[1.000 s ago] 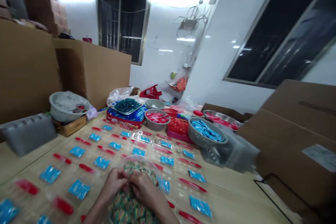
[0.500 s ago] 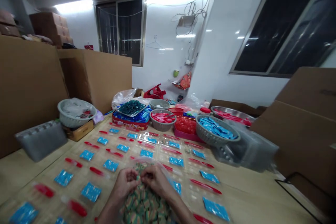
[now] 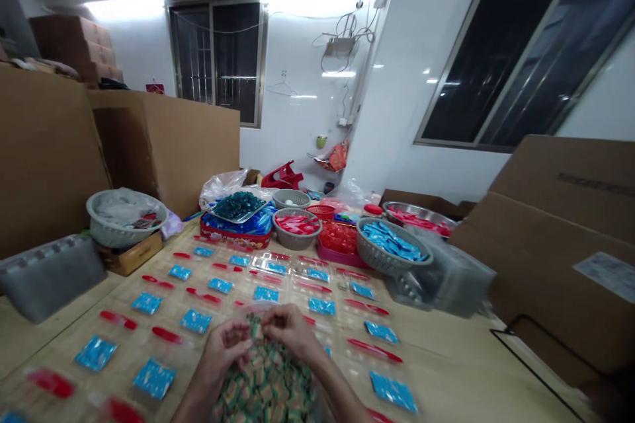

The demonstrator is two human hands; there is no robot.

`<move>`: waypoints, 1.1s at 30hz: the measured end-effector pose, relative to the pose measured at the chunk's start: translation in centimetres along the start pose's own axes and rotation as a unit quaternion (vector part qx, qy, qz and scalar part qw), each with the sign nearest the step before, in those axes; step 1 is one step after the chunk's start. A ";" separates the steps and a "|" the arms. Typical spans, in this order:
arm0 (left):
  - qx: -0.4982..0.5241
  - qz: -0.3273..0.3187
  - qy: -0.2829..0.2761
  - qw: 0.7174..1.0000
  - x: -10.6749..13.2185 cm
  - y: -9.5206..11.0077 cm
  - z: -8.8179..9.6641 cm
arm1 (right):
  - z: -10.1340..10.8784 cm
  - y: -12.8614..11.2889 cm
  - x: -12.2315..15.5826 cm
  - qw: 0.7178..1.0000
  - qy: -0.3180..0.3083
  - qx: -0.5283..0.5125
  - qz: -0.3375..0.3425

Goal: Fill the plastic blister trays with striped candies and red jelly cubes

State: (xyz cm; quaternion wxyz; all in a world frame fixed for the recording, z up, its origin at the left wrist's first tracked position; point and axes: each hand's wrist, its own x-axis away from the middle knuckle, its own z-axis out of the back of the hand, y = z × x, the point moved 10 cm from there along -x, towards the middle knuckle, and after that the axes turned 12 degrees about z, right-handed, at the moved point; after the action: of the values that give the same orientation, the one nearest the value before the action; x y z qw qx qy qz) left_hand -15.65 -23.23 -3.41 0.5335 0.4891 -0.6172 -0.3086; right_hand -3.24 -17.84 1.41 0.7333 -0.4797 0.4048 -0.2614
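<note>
A clear round tub [image 3: 255, 307] heaped with small green, pink and tan striped pieces [image 3: 268, 380] stands right in front of me. Over its left side is my left hand [image 3: 228, 347], its fingers loosely curled, with a gap between thumb and fingertips and no piece visible there. My right hand [image 3: 292, 329] is over the far right part of the heap, thumb and fingertips pinched together; what lies between them is too small to make out. Around the tub lie clear blister trays [image 3: 208, 301], with red plastic handles [image 3: 167, 335] and blue printed sachets [image 3: 155, 378] in them.
Behind the trays stand a basket of blue sachets [image 3: 391, 241], a basket of pink-red packets [image 3: 296, 226], a red tin of blue items [image 3: 238, 228] and a tub of red pieces [image 3: 338, 238]. Stacked clear trays [image 3: 459, 274] and cardboard [image 3: 560, 244] are on the right.
My hands, close together over the heap before, have moved slightly apart, and the left fingers have loosened. The view has turned a little to the right.
</note>
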 end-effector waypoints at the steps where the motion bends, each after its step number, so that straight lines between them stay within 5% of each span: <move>1: 0.005 0.001 0.007 1.000 0.0 0.0 0.2 | 1.7 0.6 -0.4 1.000 0.023 -0.015 -0.008; 5: 0.009 0.004 0.015 1.000 -0.3 -0.5 0.6 | 9.0 4.2 -2.1 0.993 0.071 0.071 -0.054; 9: -0.004 0.001 0.005 1.000 -0.7 -1.0 0.7 | 12.4 8.2 -3.0 0.981 0.049 0.158 -0.096; 13: -0.011 0.000 0.000 1.000 -1.0 -1.4 0.7 | 12.3 10.1 -3.4 0.957 -0.004 0.271 -0.107; 24: -0.020 0.017 0.004 1.000 -1.1 -1.6 0.7 | 9.0 9.3 -2.9 0.839 -0.115 0.529 -0.052; 33: -0.023 0.009 0.019 1.000 -0.5 -0.8 0.6 | 9.3 8.2 -2.8 0.822 -0.090 0.559 -0.062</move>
State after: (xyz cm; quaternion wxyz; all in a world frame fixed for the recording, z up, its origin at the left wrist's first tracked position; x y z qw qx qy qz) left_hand -16.03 -23.13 -4.41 0.5592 0.4767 -0.6039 -0.3087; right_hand 3.05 -7.77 -3.19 0.8910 -0.0328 0.0908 -0.4437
